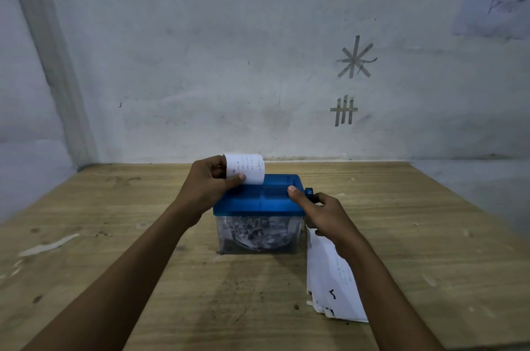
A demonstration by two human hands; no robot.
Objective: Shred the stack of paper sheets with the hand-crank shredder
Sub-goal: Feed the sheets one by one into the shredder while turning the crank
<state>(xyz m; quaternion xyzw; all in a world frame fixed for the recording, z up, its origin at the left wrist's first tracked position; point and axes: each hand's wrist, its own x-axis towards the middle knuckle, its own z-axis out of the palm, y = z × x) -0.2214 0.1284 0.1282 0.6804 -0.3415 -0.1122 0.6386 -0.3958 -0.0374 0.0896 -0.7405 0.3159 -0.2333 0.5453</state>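
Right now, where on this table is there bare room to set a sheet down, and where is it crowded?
Bare wood lies left of the hand-crank shredder, toward the table's left edge, and right of the stack of paper sheets. Crowded: the right hand on the crank, over the stack, and the left hand pinching a sheet at the shredder's top.

Your hand-crank shredder (258,208) stood upright, blue lid (246,200) over a clear bin (295,233) crowded with shreds (258,231), crank (309,193) at its right. One printed sheet (245,168) curled up from its slot; the paper stack (329,279) lay flat just right of it.
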